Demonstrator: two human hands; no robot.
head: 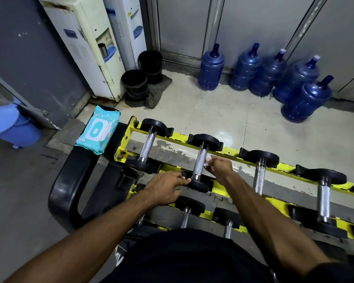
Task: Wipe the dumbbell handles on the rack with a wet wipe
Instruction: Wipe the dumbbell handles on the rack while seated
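**Wrap the wipe round the second handle**

Head view. Your right hand [220, 166] pinches the white wipe [207, 160] in curled fingers. It holds the wipe against the right side of the handle [199, 164] of the second dumbbell [205, 141] from the left end of the rack [231, 151]. Your left hand [166, 188] reaches out with fingers fairly straight, their tips on the rim of that dumbbell's near plate [199, 185]; it grips nothing.

The wipe touches only one side of the bar, about midway along. Fold it round the handle so it covers the far side and underside too. Then draw it from the far collar down to the near one. The bar looks knurled, so it will probably snag thin cloth; press moderately and slide, don't scrub.

Use the left fingertips to stop the dumbbell rolling in its cradle, or to turn it a little and bring the hidden face up.

The pack [98, 129] lies just beside the rack's left end, within reach if the wipe dries out.
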